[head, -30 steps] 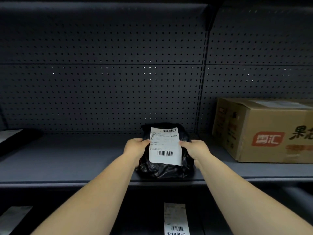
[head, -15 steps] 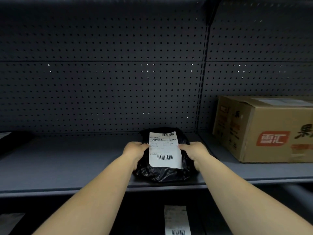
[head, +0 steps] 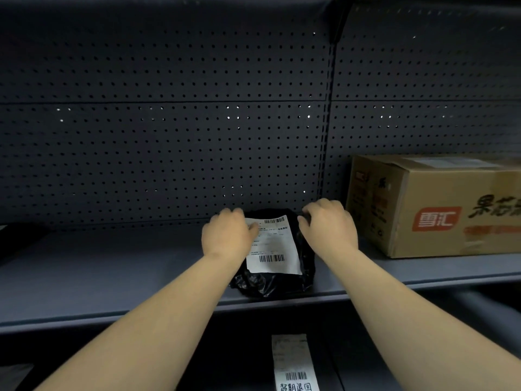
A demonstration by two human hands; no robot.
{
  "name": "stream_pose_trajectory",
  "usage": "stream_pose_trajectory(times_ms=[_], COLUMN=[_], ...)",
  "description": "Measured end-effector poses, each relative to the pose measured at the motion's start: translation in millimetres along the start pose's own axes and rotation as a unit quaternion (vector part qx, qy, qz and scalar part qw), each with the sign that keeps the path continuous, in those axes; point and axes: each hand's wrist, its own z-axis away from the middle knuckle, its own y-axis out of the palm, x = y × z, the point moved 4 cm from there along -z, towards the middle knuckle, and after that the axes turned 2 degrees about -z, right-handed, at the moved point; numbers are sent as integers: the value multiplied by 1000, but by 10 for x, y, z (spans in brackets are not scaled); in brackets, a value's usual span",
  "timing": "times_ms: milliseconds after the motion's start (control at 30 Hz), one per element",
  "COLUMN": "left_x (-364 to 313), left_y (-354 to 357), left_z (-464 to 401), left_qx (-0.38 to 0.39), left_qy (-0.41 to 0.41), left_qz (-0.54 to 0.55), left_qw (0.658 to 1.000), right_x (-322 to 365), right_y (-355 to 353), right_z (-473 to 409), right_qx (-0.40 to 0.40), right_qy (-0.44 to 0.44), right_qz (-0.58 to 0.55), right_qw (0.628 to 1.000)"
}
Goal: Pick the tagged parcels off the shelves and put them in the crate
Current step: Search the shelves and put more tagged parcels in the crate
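**Both hands on the black parcel, mid shelf**

Biggest thing in shot is the dark pegboard back wall (head: 169, 136), filling everything from 9 through 12 to 3 o'clock. Under it runs the grey shelf (head: 98, 277), edge to edge across the middle. Over at 3 o'clock sits a brown cardboard box (head: 439, 210) with a red logo, right on the shelf and just beside the right hand.

Dead centre, a touch toward 5 o'clock, is the black parcel (head: 276, 283), a crinkly plastic bag lying on the shelf near its front edge, with a white shipping label (head: 273, 249) across the top, barcodes showing.

The left hand (head: 228, 235) is on the parcel's 9 o'clock side, fingers curled over the far top corner and overlapping the label's edge. The right hand (head: 327, 227) is at its 2 o'clock side, fingers bent down onto the bag's far top edge. Looks like a grip on both sides, though the fingertips are a bit blurred.

Down at 6 o'clock, on the lower level, there's another white tag (head: 293, 362) with a barcode.
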Motion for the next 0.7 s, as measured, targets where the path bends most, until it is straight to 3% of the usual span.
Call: stream_pose_trajectory(times_ms=[200,700], left_x=[-315,-1582], left_y=[-102,-254], left_z=[61,-3], left_qx=[-16,-4], left_qy=[74,134], left_qz=[-18,80], left_qw=[997,988], right_x=[-121,-1271], right_y=[-179,-1007], right_z=[141,262], right_qx=[-9,-50], right_qy=[-23,89], right_qz=[44,78], right_qw=[999,992])
